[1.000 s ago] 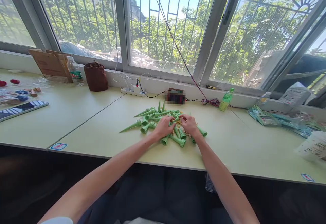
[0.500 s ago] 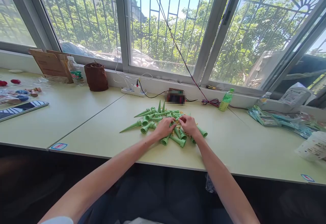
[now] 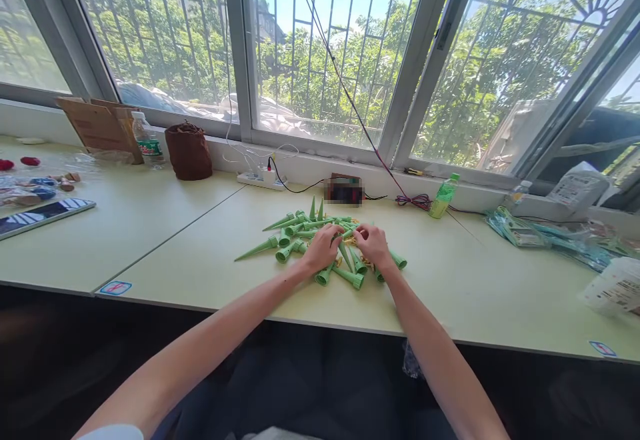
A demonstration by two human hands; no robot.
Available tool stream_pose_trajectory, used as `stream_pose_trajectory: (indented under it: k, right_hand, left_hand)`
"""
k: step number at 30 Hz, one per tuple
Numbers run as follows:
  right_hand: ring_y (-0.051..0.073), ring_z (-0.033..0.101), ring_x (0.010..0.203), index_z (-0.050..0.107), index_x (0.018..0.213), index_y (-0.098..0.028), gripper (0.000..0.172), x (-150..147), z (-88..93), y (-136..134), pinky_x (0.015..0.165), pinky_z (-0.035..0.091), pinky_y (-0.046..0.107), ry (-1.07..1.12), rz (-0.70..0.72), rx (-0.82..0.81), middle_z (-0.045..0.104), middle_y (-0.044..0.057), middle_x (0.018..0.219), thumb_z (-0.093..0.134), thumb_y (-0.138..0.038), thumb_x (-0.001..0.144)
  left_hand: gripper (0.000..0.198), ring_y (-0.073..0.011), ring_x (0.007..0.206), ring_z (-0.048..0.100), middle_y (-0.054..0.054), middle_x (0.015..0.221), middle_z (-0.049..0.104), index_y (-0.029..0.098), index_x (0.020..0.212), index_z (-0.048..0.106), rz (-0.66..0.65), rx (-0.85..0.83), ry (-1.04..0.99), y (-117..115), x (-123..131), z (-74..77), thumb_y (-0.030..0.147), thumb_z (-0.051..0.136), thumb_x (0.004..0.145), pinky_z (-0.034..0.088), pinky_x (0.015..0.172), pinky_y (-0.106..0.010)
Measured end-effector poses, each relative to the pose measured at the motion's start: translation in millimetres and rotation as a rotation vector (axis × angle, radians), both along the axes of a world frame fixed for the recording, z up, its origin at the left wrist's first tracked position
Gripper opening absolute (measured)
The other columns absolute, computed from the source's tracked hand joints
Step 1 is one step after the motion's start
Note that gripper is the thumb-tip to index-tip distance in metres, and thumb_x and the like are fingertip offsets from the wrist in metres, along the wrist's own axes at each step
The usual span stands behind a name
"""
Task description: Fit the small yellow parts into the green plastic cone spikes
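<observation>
Both hands work at the middle of a heap of pale green, hollow plastic cone spikes (image 3: pixel 300 233) lying on the cream bench (image 3: pixel 200 253). The left hand (image 3: pixel 323 248) rests palm down on the heap, its fingers curled over one spike; whether they are clamped on it or only touching cannot be told from this view. The right hand (image 3: pixel 374 245) lies just beside it, fingers bent toward small yellowish pieces (image 3: pixel 364 263) scattered among the spikes; its grip is likewise too small in view to judge. The spikes look light, stiff and smooth, each tapering from an open, collared wide end to a sharp tip; they would probably roll or slide on the bench, so the collared end seems the surest place to take hold, away from the point. Both forearms are bare and stretch forward from the lower edge of the view, converging on the heap, with wrists low, near the bench. Behind the heap lie a white power strip (image 3: pixel 261 178) with a black lead and a small dark device (image 3: pixel 344 190); a green plastic bottle (image 3: pixel 443 195) stands to the right near the window sill, a brown cloth pouch (image 3: pixel 189 151) and a clear water bottle (image 3: pixel 146 139) to the left. Clear plastic packets (image 3: pixel 545 233) lie at far right.
</observation>
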State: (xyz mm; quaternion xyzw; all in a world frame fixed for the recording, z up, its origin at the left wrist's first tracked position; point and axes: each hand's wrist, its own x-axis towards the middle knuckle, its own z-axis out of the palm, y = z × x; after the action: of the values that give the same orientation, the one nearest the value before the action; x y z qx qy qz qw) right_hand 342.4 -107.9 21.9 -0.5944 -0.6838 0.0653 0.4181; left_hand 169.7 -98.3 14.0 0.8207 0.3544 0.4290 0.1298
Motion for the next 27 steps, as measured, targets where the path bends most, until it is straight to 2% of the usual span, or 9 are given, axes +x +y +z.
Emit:
stream_pose_trajectory:
  k: [10, 17, 27]
  right_hand:
    - [0.017, 0.062, 0.062, 0.067, 0.069, -0.018, 0.024, 0.3, -2.6, 1.9, 0.065, 0.044, 0.027, -0.063, 0.022, 0.015, 0.069, 0.004, 0.066, 0.054, -0.032, 0.083]
    - [0.015, 0.058, 0.056, 0.066, 0.067, -0.018, 0.028, -2.2, -1.2, 0.0, 0.060, 0.043, 0.026, -0.045, 0.129, 0.020, 0.065, 0.002, 0.060, 0.052, -0.036, 0.085]
    - [0.015, 0.062, 0.061, 0.068, 0.077, -0.018, 0.019, -4.3, 1.0, -3.3, 0.063, 0.046, 0.026, 0.012, 0.228, 0.007, 0.068, 0.002, 0.066, 0.054, -0.030, 0.083]
  left_hand:
    - [0.017, -0.0180, 0.086, 0.059, -0.006, 0.093, 0.061, 0.016, 0.098, 0.062, 0.017, 0.012, -0.023, -1.5, 0.3, 1.3, 0.013, 0.049, 0.088, 0.047, 0.083, -0.031]
    - [0.015, -0.0181, 0.086, 0.058, -0.006, 0.091, 0.060, 0.017, 0.097, 0.061, 0.024, 0.019, -0.029, -0.7, 0.5, 0.7, 0.016, 0.048, 0.090, 0.046, 0.081, -0.031]
    - [0.017, -0.0189, 0.087, 0.058, -0.007, 0.093, 0.061, 0.016, 0.095, 0.061, 0.056, 0.024, -0.044, -3.4, -0.6, 5.7, 0.015, 0.046, 0.090, 0.046, 0.081, -0.031]
